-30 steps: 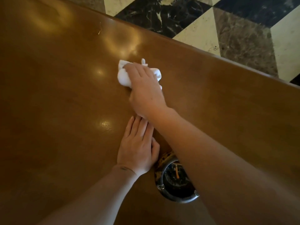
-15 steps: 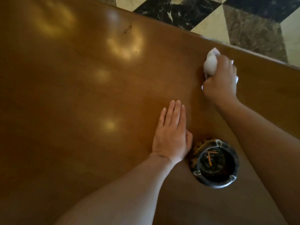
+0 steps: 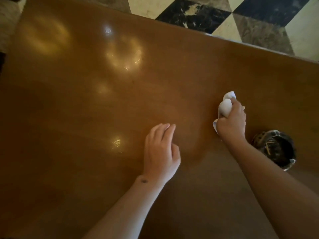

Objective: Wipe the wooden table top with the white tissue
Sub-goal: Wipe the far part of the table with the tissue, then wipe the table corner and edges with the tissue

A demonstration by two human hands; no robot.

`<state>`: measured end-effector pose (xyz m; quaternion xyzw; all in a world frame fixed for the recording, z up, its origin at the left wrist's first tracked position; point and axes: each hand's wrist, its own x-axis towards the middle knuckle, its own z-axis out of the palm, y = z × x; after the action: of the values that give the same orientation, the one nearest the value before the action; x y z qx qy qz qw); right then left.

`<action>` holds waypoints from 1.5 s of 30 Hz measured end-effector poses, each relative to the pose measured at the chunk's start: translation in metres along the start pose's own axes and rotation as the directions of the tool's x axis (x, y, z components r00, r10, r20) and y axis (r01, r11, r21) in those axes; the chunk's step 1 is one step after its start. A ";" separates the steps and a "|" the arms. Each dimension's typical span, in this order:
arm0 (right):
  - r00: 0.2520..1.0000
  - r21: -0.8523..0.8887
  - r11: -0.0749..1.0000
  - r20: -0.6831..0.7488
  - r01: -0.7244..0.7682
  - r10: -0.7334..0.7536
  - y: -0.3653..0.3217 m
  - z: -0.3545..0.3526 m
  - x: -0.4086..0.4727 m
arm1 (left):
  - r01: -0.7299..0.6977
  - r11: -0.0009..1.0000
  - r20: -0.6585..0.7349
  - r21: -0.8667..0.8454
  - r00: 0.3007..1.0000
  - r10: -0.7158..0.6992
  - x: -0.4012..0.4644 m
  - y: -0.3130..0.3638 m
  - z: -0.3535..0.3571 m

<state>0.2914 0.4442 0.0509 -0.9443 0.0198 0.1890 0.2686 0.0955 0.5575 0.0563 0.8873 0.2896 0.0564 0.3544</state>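
Two bare forearms reach in from near edge over brown wooden desk [image 3: 72, 118]. Left hand [image 3: 160, 150] near centre, fingers relaxed and slightly bent, holding nothing; whether palm touches wood, cannot tell. Dark round ashtray [image 3: 276, 149] at right, just beside right forearm, butts inside. Farther out, right hand [image 3: 231, 119] clenched round crumpled white tissue [image 3: 225, 106], wad sticking out at left and far side of fist, down against desk. Glossy light patches on far left wood. Beyond far edge, checkered marble floor [image 3: 259, 23].
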 end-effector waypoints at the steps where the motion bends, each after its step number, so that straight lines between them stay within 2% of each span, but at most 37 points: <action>1: 1.000 -0.004 1.000 -0.007 0.003 -0.003 0.000 0.006 -0.010 | 0.008 1.000 -0.012 0.023 1.000 -0.008 -0.006 -0.011 -0.009; 5: 0.997 0.002 0.997 -0.029 0.074 -0.074 0.008 0.025 -0.055 | 0.022 0.996 -0.076 0.088 0.997 -0.015 -0.033 -0.036 -0.028; 13: 0.979 0.037 0.981 -0.083 0.191 -0.188 0.029 0.046 -0.102 | 0.118 0.985 -0.002 0.130 0.993 -0.119 -0.091 -0.040 -0.018; 19: 0.952 0.027 0.966 -0.183 0.255 -0.246 0.037 0.056 -0.101 | 0.050 0.970 0.061 0.239 0.996 -0.066 -0.116 -0.051 -0.013; 22: 0.946 0.028 0.962 -0.193 0.271 -0.261 0.040 0.058 -0.101 | 0.147 0.946 0.019 0.291 0.987 -0.159 -0.128 -0.065 -0.021; 26: 0.937 0.032 0.958 -0.222 0.284 -0.271 0.042 0.060 -0.102 | 0.328 0.851 -0.072 0.411 0.942 -0.328 -0.148 -0.092 -0.041; 31: 0.950 0.021 0.969 -0.202 0.247 -0.238 0.037 0.058 -0.102 | 0.351 0.819 -0.089 0.454 0.932 -0.351 -0.162 -0.108 -0.049; 34: 0.949 0.001 0.955 -0.117 0.295 -0.293 0.027 0.058 -0.103 | 0.425 0.803 -0.160 0.417 0.904 -0.396 -0.169 -0.113 -0.046; 37: 0.912 -0.010 0.913 -0.030 0.409 -0.409 0.003 0.074 -0.116 | 0.524 0.762 -0.253 0.380 0.852 -0.459 -0.179 -0.130 -0.052; 39: 0.876 -0.024 0.876 0.025 0.481 -0.481 -0.018 0.088 -0.128 | 0.539 0.757 -0.292 0.369 0.841 -0.456 -0.183 -0.142 -0.056; 42: 0.729 -0.010 0.741 0.184 0.672 -0.659 -0.051 0.123 -0.156 | 0.528 0.761 -0.303 0.377 0.847 -0.437 -0.189 -0.153 -0.051; 45: 0.574 0.071 0.635 0.360 0.769 -0.736 -0.075 0.158 -0.195 | 0.469 0.772 -0.259 0.429 0.883 -0.392 -0.199 -0.157 -0.042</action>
<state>0.0660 0.5776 0.0359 -0.8232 -0.4409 0.2252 0.2779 -0.1557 0.5635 0.0041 0.8493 0.5167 -0.0314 0.1031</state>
